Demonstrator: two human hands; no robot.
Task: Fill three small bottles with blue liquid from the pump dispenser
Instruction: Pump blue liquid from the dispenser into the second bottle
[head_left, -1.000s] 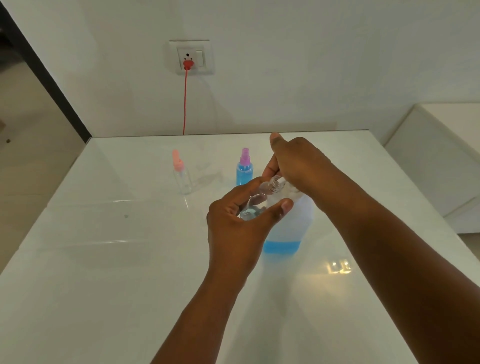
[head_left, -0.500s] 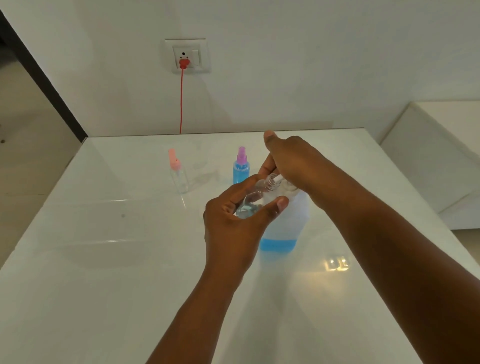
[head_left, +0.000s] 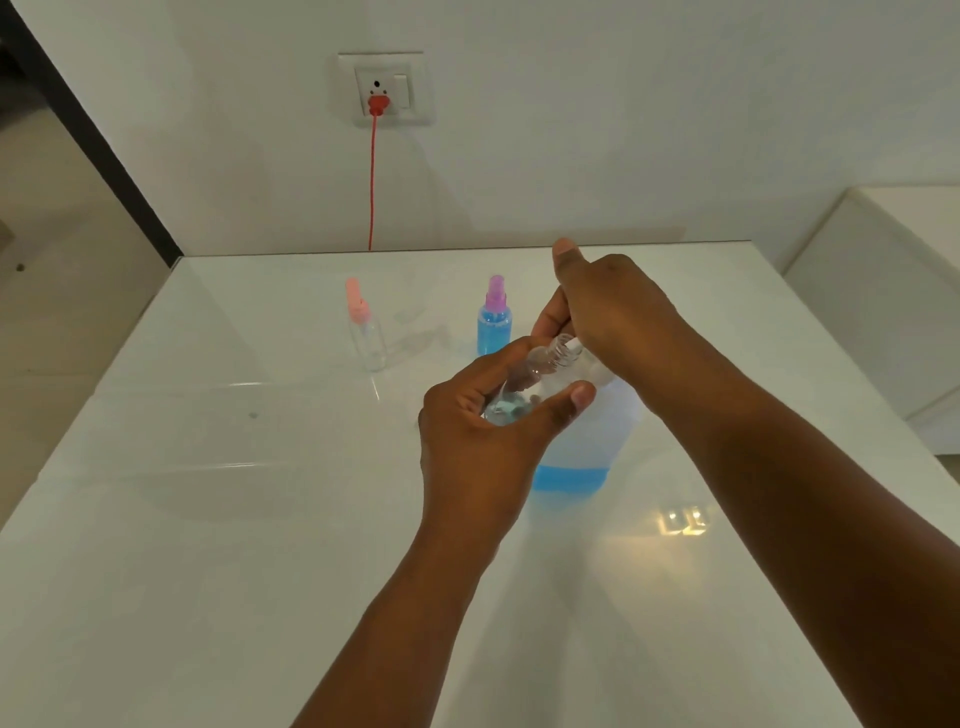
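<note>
White and glossy, the table (head_left: 218, 571) stretches out under your forearms, with a small window reflection (head_left: 681, 519) just inside your right arm. Your left hand (head_left: 483, 447) has its fingers and thumb curled round a small clear bottle (head_left: 540, 371), held tilted with its open threaded neck pointing up and right; a little pale blue liquid shows low inside it, between your fingers. Your right hand (head_left: 608, 306) lies over the top of the pump dispenser (head_left: 587, 441), thumb sticking up, fingers bent down over the pump head, which is mostly hidden. The white nozzle tip meets the bottle's mouth. How firmly that hand presses cannot be told. The dispenser's translucent body stands on the table behind your left hand, with a band of blue liquid at its bottom.

Farther back, a bottle with a purple spray cap (head_left: 493, 319) stands upright, filled with blue. Well to its left stands a clear bottle with a pink cap (head_left: 366, 332), which looks empty. On the wall beyond the table, a red plug (head_left: 377, 104) sits in a white socket plate (head_left: 415, 88), its red cord (head_left: 372, 187) hanging straight down behind the table's far edge.
</note>
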